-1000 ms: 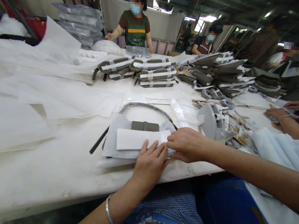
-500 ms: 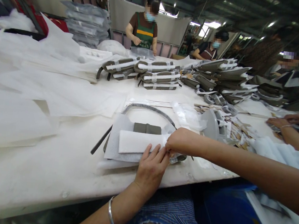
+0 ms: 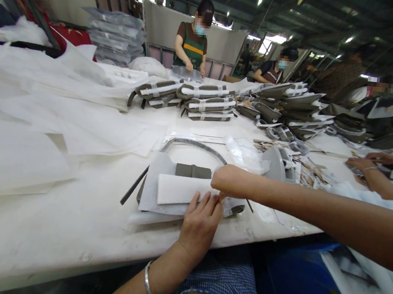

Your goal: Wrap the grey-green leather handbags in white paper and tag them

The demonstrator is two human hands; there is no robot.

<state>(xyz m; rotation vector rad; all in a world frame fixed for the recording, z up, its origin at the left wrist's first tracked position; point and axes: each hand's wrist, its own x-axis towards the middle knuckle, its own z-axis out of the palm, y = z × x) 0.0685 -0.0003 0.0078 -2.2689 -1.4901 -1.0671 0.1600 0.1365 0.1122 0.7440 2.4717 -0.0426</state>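
Observation:
A grey-green bag (image 3: 193, 171) with a long dark strap (image 3: 193, 144) lies on the white table (image 3: 68, 227) in front of me. It is partly wrapped in white tissue paper (image 3: 181, 190). My left hand (image 3: 199, 224) lies on the near edge of the paper, fingers stretched out flat. My right hand (image 3: 228, 180) reaches across from the right, fingers curled and pinched at the right end of the white folded strip.
Large white sheets (image 3: 56, 109) cover the table's left. Stacks of wrapped bags (image 3: 201, 100) sit at the back, with more (image 3: 292, 103) to the right. Paper scraps (image 3: 311, 171) and a co-worker's hands (image 3: 366, 165) are at the right. Other people stand beyond the table.
My right hand has slid a little leftward over the folded paper strip. My left hand stays pressed on the paper's near edge. The view has shifted slightly.

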